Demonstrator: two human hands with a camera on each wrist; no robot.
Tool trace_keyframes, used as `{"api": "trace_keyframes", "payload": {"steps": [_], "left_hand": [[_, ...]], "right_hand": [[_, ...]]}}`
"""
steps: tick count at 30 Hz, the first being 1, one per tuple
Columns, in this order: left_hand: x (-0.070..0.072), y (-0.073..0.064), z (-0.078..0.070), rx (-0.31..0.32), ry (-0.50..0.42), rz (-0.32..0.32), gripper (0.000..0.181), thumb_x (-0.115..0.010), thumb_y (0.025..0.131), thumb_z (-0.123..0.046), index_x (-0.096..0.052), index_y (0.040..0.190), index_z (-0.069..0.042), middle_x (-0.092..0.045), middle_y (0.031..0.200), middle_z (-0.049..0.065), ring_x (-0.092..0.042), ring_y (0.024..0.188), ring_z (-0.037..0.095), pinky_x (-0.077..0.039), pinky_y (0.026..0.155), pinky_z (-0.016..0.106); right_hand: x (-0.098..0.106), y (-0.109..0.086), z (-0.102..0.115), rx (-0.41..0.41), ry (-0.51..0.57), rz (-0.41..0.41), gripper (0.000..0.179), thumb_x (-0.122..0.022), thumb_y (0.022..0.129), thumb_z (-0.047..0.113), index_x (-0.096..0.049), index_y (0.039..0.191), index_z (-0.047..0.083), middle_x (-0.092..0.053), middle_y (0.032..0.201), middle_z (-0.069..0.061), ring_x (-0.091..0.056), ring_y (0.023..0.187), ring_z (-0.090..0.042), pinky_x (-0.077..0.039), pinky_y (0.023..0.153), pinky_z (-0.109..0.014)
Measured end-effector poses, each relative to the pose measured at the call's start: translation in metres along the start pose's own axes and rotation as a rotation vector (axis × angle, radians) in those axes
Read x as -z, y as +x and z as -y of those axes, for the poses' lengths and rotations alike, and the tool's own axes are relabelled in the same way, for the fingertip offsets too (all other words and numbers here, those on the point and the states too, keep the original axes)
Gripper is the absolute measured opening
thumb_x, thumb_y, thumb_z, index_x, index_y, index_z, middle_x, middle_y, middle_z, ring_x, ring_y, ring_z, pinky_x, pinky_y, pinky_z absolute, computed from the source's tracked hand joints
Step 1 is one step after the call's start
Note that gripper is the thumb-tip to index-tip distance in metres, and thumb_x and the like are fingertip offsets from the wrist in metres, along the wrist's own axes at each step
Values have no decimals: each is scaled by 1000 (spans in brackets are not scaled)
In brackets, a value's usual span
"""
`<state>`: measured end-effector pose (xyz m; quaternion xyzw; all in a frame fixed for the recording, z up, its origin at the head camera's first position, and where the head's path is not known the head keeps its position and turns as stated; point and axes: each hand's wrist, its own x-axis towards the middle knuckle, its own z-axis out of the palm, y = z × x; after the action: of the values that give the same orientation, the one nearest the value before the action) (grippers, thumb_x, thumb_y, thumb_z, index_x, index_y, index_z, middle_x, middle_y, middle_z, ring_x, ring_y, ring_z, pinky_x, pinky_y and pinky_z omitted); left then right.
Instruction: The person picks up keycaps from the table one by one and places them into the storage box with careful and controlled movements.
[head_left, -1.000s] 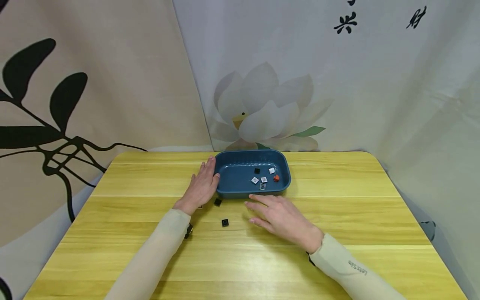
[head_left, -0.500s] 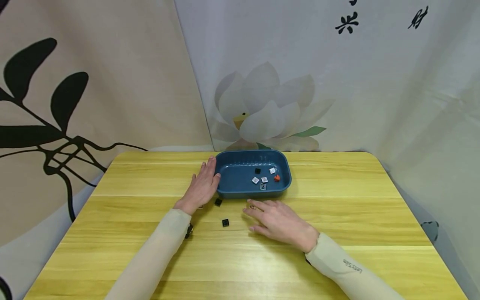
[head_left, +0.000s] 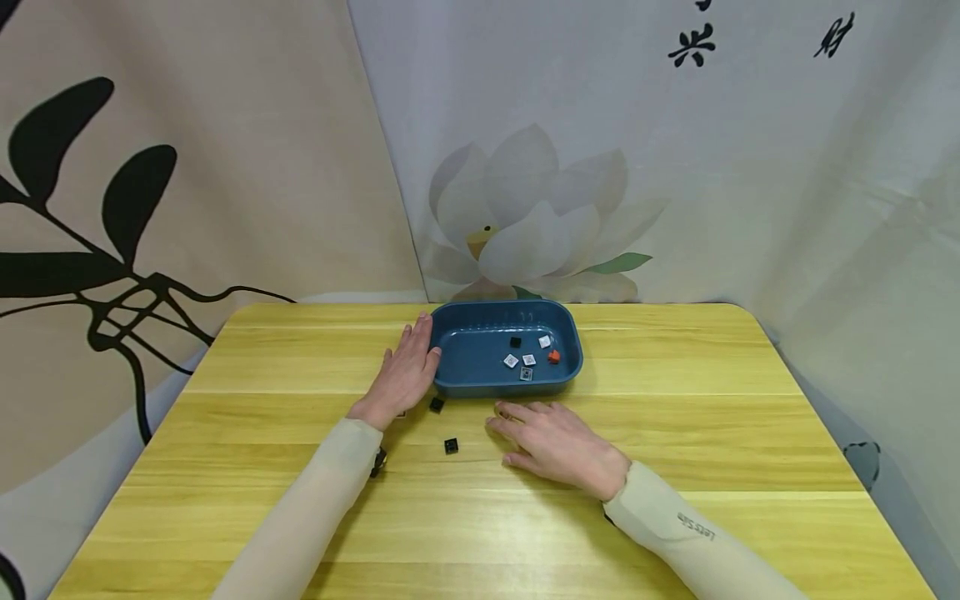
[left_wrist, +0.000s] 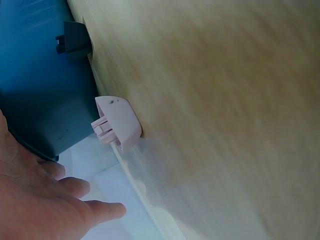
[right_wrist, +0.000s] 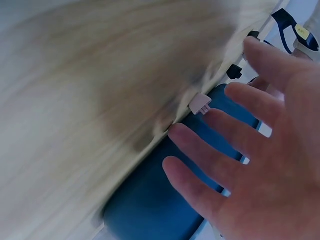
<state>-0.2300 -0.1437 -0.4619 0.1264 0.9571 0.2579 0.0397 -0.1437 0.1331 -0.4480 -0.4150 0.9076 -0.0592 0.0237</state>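
My left hand (head_left: 401,371) rests against the left side of a blue tray (head_left: 457,389), fingers straight. My right hand (head_left: 558,442) is low over the table in front of the tray, its fingers spread and loosely straight. From the right wrist, a pale keycap (right_wrist: 200,103) appears at the tip of one finger; whether they touch I cannot tell. A black keycap (head_left: 437,405) lies just before the tray and another black keycap (head_left: 451,446) lies nearer me. Below my left hand, the left wrist view has a pinkish-white keycap (left_wrist: 122,120) on the table.
Inside the tray are several keycaps: white (head_left: 544,342), black (head_left: 515,342), a red one (head_left: 553,357) and a clear-looking one (head_left: 527,374). The wooden table (head_left: 675,400) ends at a printed curtain (head_left: 712,167) behind.
Compared with a second ago, my right hand has drawn slightly back from the tray's front wall and lowered. My left hand and the keycaps in the tray stay put.
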Motion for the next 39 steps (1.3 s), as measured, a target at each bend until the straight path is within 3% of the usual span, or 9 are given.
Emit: {"api": "trace_keyframes", "payload": {"steps": [6, 12, 16, 21, 29, 39], "left_hand": [[0, 0, 0, -7, 0, -7, 64, -29, 114, -32, -5, 167, -6, -1, 174, 11, -8, 158, 40, -12, 117, 74], [0, 0, 0, -7, -7, -7, 64, -30, 114, -33, -4, 167, -6, -2, 174, 11, -7, 158, 40, -12, 117, 74], [1, 0, -1, -5, -9, -8, 64, -30, 114, -32, -5, 167, -7, -2, 174, 11, -8, 158, 40, -13, 117, 74], [0, 0, -2, -5, -6, -12, 64, -31, 114, -32, -5, 167, -6, -3, 174, 12, -8, 158, 40, -13, 117, 74], [2, -1, -3, -4, -2, -4, 64, -29, 114, -32, -3, 167, -7, -1, 174, 11, -7, 158, 40, -12, 117, 74], [1, 0, -1, -9, 13, -1, 64, -29, 114, -31, -3, 167, -5, -1, 174, 13, -7, 157, 41, -12, 116, 75]], "right_hand": [[-2, 3, 0, -9, -10, -5, 44, -72, 99, 32, -66, 139, 16, -59, 146, -9, -63, 124, -31, -54, 97, -51], [-3, 5, -1, 2, -35, -50, 30, -76, 97, 21, -73, 126, 14, -67, 125, -7, -67, 103, -22, -57, 89, -39], [-4, 4, -1, -5, -48, -65, 20, -72, 98, 10, -76, 118, 13, -66, 109, -4, -63, 90, -18, -57, 82, -34], [-5, 4, -2, -12, -53, -60, 24, -71, 93, -3, -77, 110, 13, -62, 98, -2, -58, 83, -16, -55, 75, -30], [-2, 4, -2, -27, -32, -40, 19, -70, 93, -4, -76, 104, 10, -58, 89, -1, -55, 73, -11, -49, 62, -24], [-1, 4, -4, -34, -25, -35, 19, -72, 91, -6, -75, 99, 10, -58, 85, -3, -55, 69, -11, -47, 57, -23]]}}
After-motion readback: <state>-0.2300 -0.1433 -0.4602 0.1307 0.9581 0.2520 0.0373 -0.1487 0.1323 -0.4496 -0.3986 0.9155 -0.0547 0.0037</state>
